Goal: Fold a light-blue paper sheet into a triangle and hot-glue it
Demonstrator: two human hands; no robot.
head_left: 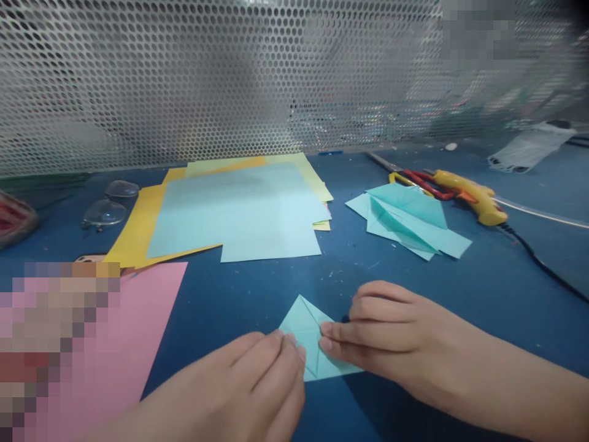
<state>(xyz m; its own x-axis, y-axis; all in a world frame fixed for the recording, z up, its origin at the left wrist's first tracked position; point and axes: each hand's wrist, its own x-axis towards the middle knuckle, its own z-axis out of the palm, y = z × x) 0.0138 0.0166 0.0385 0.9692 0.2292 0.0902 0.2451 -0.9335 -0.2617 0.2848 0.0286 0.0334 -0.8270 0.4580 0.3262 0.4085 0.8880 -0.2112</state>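
Observation:
A small folded teal paper (307, 334) lies on the blue table between my hands, its pointed corner facing away from me and crease lines showing. My left hand (257, 380) has its fingers bunched together on the paper's left side, covering that edge. From the right, my right hand (391, 334) presses its fingertips on the paper's right part, with the other fingers curled. Several folded teal pieces (405, 218) lie in a loose pile farther back on the right.
Light blue sheets (239, 209) lie over yellow sheets (133, 227). Pink paper (156, 319) is at left, near glasses (105, 212). Scissors (414, 181) and a yellow glue gun (473, 193) with a black cord lie back right. A perforated metal panel (207, 80) stands behind.

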